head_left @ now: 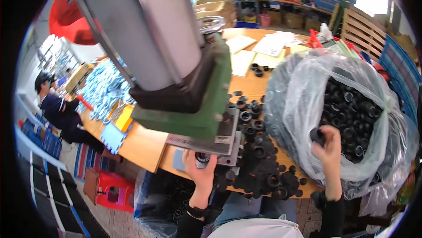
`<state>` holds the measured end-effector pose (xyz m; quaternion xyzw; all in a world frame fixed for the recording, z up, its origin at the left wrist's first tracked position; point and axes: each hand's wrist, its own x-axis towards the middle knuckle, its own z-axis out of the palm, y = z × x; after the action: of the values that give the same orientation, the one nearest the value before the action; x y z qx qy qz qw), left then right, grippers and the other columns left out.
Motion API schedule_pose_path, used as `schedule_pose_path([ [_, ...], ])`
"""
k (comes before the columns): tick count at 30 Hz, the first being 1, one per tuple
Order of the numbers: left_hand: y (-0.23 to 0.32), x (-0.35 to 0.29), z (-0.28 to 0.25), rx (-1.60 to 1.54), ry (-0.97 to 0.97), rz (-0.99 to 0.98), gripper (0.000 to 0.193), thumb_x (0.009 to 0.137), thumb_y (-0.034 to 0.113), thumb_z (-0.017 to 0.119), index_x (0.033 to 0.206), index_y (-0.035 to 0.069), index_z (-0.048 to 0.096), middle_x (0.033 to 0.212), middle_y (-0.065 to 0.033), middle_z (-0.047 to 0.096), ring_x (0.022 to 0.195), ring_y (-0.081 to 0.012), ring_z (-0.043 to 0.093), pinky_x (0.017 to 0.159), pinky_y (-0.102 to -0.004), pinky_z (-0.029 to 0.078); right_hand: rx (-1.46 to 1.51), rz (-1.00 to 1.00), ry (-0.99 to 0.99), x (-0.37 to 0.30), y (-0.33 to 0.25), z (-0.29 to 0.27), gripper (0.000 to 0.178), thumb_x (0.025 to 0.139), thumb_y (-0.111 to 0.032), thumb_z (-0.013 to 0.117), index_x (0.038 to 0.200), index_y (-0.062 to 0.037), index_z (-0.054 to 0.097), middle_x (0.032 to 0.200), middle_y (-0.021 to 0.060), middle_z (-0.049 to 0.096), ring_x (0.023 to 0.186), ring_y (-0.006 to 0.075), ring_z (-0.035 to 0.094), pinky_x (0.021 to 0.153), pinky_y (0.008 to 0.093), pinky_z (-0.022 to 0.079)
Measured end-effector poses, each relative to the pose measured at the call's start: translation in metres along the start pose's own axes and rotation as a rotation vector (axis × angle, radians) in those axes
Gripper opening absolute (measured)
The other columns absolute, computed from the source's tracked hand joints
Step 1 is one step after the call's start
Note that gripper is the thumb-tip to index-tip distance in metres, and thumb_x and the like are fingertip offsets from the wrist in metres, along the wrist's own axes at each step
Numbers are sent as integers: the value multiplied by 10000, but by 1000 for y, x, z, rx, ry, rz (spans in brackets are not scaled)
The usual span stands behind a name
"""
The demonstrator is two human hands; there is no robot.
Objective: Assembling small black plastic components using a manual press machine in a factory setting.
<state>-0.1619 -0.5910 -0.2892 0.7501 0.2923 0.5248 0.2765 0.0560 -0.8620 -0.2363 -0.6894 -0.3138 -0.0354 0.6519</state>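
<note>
My left hand (201, 177) is under the press (193, 115), its thumb and fingers closed around a round black ring-shaped part (202, 157) near the metal base. Above it is a green plate, topped by a big grey cylinder. At the right, my right hand (330, 152) pinches a black cup-like plastic cap (317, 136) over the near side of a clear plastic bag (292, 88). Many similar black caps (349, 110) fill that bag. Between my hands, loose black rings and flat black discs (255, 167) cover part of the wooden table.
Papers (268, 45) lie farther back on the table. A bin lined with plastic (145, 203), holding black parts, stands below left, beside a red stool (116, 189). A co-worker (57, 106) stands at the far left near a pile of light-blue pieces (105, 88).
</note>
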Motion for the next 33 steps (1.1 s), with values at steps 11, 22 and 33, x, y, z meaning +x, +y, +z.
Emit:
schedule_pose_path([
  [11,-99,-118,-129,512,-32,-330,701,777,288,745,1329,-18,441,1241,-129,578,1222,-328,444,1048,-440,293,48,-54,-315,-48,-40,210,462,721,-55,740,1136,-15,542,1044,168,557,970,367,529,834,417,451],
  [22,-106,-53,-78,452,-86,28,521,823,195,689,1263,-15,506,1269,-161,541,1279,-381,398,1054,-477,291,-229,-81,-260,-42,-41,239,357,652,-103,768,986,-69,645,1045,123,571,1022,323,505,838,430,371],
  [33,-137,-43,-44,534,-281,17,354,922,194,502,1260,123,581,1365,-27,513,1334,-260,372,1074,-599,133,-221,-68,-401,-63,-82,181,1029,599,-237,853,1409,-8,261,1308,148,459,1092,281,478,903,402,377],
])
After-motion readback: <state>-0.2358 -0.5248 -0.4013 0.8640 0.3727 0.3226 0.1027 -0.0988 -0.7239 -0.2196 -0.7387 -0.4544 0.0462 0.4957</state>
